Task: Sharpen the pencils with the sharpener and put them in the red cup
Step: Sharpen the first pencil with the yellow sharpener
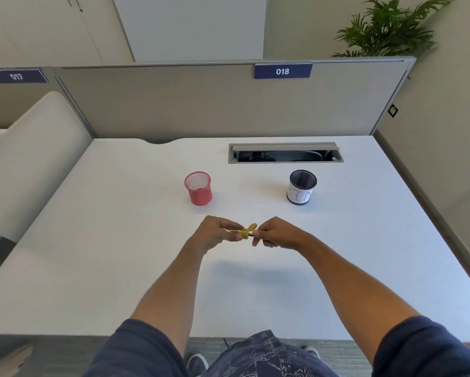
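Observation:
Above the middle of the white desk (119,240), my two hands meet around a small yellow sharpener (248,231). My left hand (214,235) grips a thin pale pencil (233,230), which points right into the sharpener. My right hand (276,235) pinches the sharpener from the right, and a short dark bit shows at its fingertips. Most of the pencil is hidden in my left fist. The red mesh cup (198,195) stands upright farther back and a little left of my hands. I can make out nothing inside it from here.
A black mesh cup with a white paper label (301,193) stands at the back right. Behind it is an open cable hatch (285,153) in the desk. A grey partition (201,104) closes the far edge. A white chair back (32,159) stands to the left.

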Motion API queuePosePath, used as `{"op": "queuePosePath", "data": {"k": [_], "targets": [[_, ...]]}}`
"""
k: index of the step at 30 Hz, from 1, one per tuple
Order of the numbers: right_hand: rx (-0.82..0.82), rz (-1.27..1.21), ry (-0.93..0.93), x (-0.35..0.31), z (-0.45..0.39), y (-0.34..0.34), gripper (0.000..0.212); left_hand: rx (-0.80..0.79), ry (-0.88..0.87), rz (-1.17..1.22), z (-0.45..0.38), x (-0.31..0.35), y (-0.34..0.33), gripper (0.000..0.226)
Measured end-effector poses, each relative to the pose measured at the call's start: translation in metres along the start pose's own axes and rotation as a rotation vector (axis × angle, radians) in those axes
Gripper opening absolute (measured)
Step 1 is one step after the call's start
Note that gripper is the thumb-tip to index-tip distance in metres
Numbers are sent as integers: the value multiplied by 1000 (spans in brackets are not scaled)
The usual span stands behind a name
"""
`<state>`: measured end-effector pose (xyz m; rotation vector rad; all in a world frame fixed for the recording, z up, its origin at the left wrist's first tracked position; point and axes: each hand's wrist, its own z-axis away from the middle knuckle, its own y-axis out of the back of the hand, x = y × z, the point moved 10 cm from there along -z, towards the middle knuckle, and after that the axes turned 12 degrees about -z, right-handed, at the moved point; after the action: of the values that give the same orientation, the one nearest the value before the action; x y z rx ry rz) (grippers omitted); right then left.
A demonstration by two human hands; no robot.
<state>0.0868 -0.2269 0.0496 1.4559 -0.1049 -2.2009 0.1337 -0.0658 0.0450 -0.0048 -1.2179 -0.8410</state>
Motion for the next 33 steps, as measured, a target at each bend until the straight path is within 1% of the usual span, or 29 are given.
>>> {"op": "queuePosePath", "data": {"k": [2,4,6,7,9,11,12,13,14,17,20,22,23,25,26,27,29,31,33], "targets": [[33,71,57,-6,-1,3,11,-4,25,-8,0,-4,1,24],[77,95,116,-12,0,6,11,-3,73,-15,-1,-10,3,17],[172,205,198,-20,3,11,9,0,126,37,0,-15,3,26],[260,309,268,-28,7,14,7,0,150,84,0,-16,1,34],[479,485,484,-47,20,19,4,-21,184,176,0,-16,-3,46],[594,567,672,-60,31,17,5,-58,185,242,-2,-11,-7,50],[620,586,712,-63,35,16,7,-75,170,260,-3,-8,-9,48],[622,585,704,-62,36,18,9,-86,150,266,-4,-5,-10,44],[610,566,657,-61,35,20,11,-92,127,257,-5,-3,-10,38],[521,516,409,-45,26,26,17,-88,79,177,-5,1,-8,21],[458,466,203,-29,17,27,23,-79,50,132,-4,4,-6,23],[412,308,74,-15,10,27,26,-52,32,108,-4,6,-4,17],[377,191,30,-8,7,26,28,-39,25,102,-5,6,-2,17],[266,-55,0,-2,4,18,32,-34,20,86,-3,5,-1,23],[200,-135,-9,-1,4,14,33,-39,20,67,-2,5,-2,26],[143,-164,-15,-2,5,10,34,-41,20,53,-1,4,-2,27],[91,-121,-3,-5,9,6,32,-43,21,45,1,4,-3,27],[76,-99,5,-5,10,4,23,-48,32,26,3,3,-3,24],[75,-84,43,-7,10,3,19,-61,54,20,3,-1,-2,22]]}}
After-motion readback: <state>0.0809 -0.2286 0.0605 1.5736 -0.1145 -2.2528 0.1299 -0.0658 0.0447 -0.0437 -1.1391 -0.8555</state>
